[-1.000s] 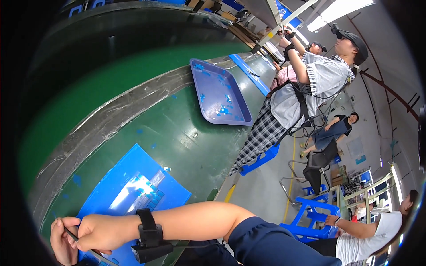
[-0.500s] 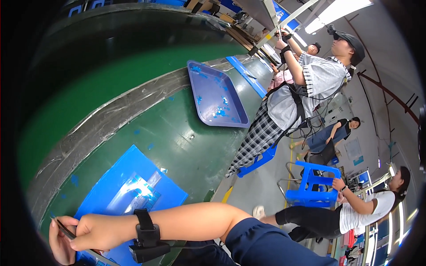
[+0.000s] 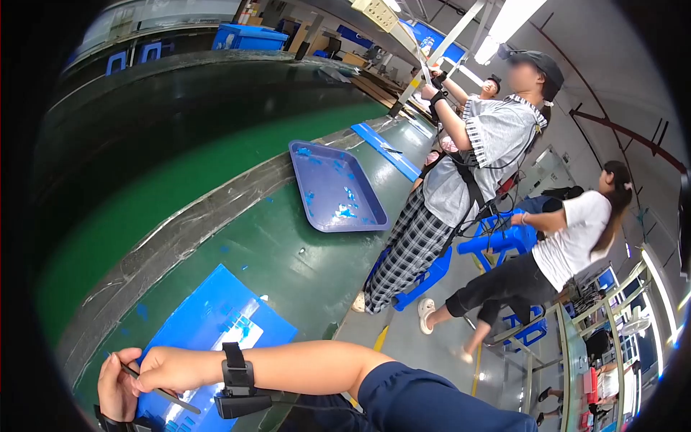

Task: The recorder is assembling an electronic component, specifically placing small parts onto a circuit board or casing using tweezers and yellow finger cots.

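Observation:
My right hand (image 3: 175, 367), a black strap on its wrist, is closed around a slim dark tool (image 3: 178, 400) that looks like tweezers. Right beside it, my left hand (image 3: 119, 383) has its fingers bent and pinched at the tool's upper end. A speck of blue shows at those fingertips, too small to name. Both hands are over the left edge of a bright blue sheet (image 3: 187, 313) lying on the green table (image 3: 263, 277). Small rectangular blue pieces (image 3: 232, 325) and a glossy pale patch lie on the sheet. My right forearm covers its near part.
A grey-purple tray (image 3: 327, 183) with blue scraps stands farther along the table. Beyond it lies a blue strip (image 3: 386, 151) with a dark thin tool. A person in a checked outfit (image 3: 453, 180) stands at the table edge. Another person (image 3: 568, 237) holds a blue stool (image 3: 497, 237) in the aisle.
The view has shifted, so the tray and sheet appear lower. My hands stay together, and more of the dark tool shows below them. The person with the blue stool has walked farther along the aisle.

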Action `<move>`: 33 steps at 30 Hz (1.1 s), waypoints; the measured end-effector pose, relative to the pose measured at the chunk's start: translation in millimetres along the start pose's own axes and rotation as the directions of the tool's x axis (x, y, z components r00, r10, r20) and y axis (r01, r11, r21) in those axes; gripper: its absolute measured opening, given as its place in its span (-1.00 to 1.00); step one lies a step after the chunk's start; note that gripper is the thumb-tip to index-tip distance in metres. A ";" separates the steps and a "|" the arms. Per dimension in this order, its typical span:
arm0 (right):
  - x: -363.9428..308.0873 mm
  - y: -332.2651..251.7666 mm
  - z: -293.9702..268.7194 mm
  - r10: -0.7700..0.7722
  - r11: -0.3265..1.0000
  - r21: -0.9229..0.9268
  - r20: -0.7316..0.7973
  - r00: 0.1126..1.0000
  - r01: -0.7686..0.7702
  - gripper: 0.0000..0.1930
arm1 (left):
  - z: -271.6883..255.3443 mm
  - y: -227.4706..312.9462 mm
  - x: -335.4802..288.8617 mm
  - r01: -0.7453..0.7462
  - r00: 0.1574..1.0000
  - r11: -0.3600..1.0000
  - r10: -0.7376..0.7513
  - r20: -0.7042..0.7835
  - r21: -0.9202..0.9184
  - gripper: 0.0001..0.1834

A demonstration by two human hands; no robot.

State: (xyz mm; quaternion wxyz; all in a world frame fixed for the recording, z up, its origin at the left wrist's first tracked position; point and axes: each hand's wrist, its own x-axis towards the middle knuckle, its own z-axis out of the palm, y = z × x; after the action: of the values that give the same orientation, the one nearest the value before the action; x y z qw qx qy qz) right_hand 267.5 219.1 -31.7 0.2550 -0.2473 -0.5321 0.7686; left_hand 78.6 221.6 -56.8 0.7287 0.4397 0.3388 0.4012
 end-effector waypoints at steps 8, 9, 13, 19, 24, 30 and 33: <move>-3.3 -4.8 -8.4 0.053 0.998 -0.021 0.013 0.999 -0.053 -0.68 | 18.1 -1.3 6.7 0.013 0.985 0.992 -0.034 -0.170 -0.124 -0.53; -3.5 -4.3 -8.8 0.042 0.999 -0.026 0.018 0.999 -0.041 -0.66 | 16.1 -1.8 7.5 0.019 0.989 0.991 -0.038 -0.142 -0.135 -0.54; 4.2 -5.0 -7.5 0.038 0.999 -0.040 0.094 0.995 -0.034 -0.58 | 4.3 1.3 4.7 -0.009 0.984 0.987 -0.019 -0.175 -0.161 -0.59; -4.0 -12.2 -1.5 0.170 0.982 -0.074 -0.055 0.984 -0.174 -0.60 | 14.0 20.3 8.7 0.125 0.991 0.980 -0.114 0.074 -0.158 -0.66; -19.2 -4.6 6.3 0.164 0.984 -0.040 -0.174 0.971 -0.174 -0.67 | 22.9 16.1 -6.3 0.096 0.980 0.988 -0.072 0.187 -0.124 -0.58; -14.0 7.5 -16.4 -0.066 0.997 -0.058 -0.127 0.990 0.059 -0.62 | 21.0 2.4 20.1 0.050 0.968 0.983 -0.005 0.250 -0.176 -0.53; 0.9 5.9 -12.3 -0.042 0.999 -0.032 -0.062 0.997 0.040 -0.64 | 7.0 2.0 21.0 0.043 0.972 0.985 -0.003 0.233 -0.170 -0.53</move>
State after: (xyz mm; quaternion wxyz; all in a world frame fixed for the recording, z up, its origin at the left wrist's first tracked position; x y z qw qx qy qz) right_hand 274.1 226.4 -41.3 0.2837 -0.2642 -0.5405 0.7467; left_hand 93.3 238.2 -55.2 0.8035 0.4144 0.2200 0.3665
